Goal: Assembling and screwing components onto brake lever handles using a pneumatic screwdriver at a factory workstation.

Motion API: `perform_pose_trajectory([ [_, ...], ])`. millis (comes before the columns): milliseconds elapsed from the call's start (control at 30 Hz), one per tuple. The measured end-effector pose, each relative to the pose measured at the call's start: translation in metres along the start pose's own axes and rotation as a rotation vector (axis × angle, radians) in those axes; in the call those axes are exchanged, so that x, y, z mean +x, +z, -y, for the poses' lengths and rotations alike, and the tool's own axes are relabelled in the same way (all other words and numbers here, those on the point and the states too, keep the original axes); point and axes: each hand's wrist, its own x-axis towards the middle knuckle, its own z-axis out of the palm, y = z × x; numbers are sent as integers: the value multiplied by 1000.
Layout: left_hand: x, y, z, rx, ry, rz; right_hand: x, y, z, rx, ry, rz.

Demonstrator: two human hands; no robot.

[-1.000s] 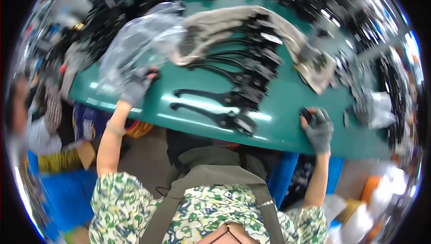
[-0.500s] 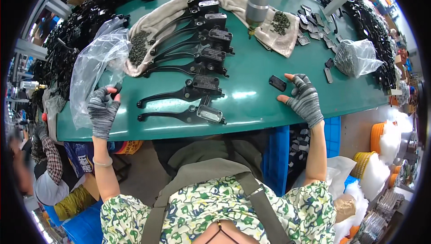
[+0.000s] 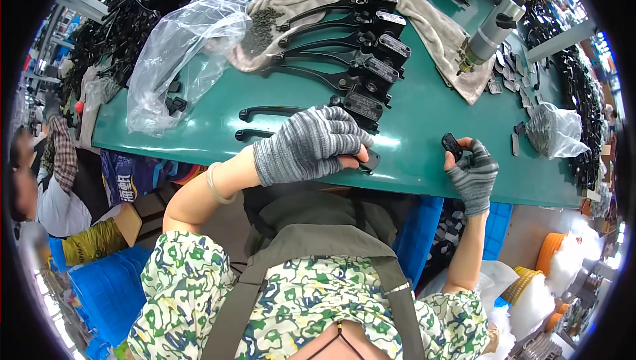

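Note:
My left hand (image 3: 311, 144), in a grey striped glove, lies over the body of the nearest black brake lever (image 3: 255, 134) at the front edge of the green table (image 3: 424, 121), fingers curled on it. My right hand (image 3: 472, 169), also gloved, pinches a small black rectangular part (image 3: 452, 144) just above the table edge. Several more black brake levers (image 3: 351, 42) lie in a row beyond my left hand, the far ones on a beige cloth (image 3: 437, 28).
A crumpled clear plastic bag (image 3: 179, 55) lies at the left, another small bag (image 3: 553, 128) at the right. A grey cylindrical power tool (image 3: 487, 32) rests on the cloth. Small metal plates (image 3: 513, 78) are scattered beside it. Another person (image 3: 40, 168) sits at far left.
My left hand has come from the table's left edge to the nearest lever and covers its body. My right hand has lifted the small black part off the table.

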Motion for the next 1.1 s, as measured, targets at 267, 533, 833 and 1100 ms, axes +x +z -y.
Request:
perform_pose_trajectory([
  [267, -16, 15, 14, -79, -2, -125, -16, 2, 84, 175, -146, -36],
  [533, -28, 26, 12, -288, -356, -285, -3, 41, 121, 221, -574, 136],
  [833, -28, 22, 14, -227, -158, -317, -7, 57, 115, 225, -692, 64],
  [1100, -50, -93, 80, -95, -476, -584, 77, 5, 25, 348, 22, -176],
])
